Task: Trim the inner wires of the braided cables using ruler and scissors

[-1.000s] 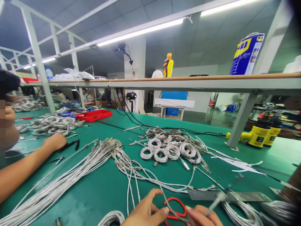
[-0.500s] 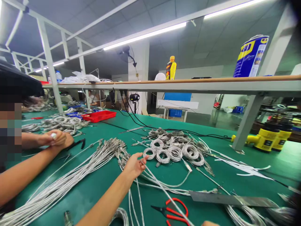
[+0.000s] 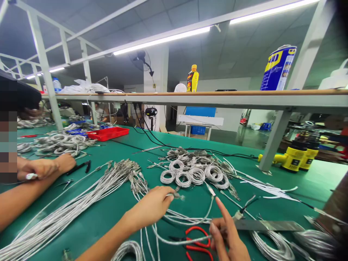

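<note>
My left hand [image 3: 152,207] reaches forward over the green table [image 3: 114,217] and pinches the metal end of a white braided cable [image 3: 178,196]. My right hand [image 3: 227,237] is low at the front, forefinger raised, its other fingers closed round the same cable, which runs between the two hands. Red-handled scissors [image 3: 197,241] lie just left of my right hand. A flat metal ruler [image 3: 268,226] lies to its right. Coiled white cables [image 3: 195,174] are heaped beyond my left hand.
A long bundle of straight cables [image 3: 67,214] fans across the left. A co-worker's arms and hands [image 3: 40,168] rest at the far left, near black pliers [image 3: 80,166]. A red tray [image 3: 108,133], a shelf with a blue can [image 3: 277,69] and a yellow tool [image 3: 295,159] stand behind.
My left hand has drawn back toward me with a cable end pinched in it. My right hand has risen into view, gripping the cable. The co-worker's hands shifted left.
</note>
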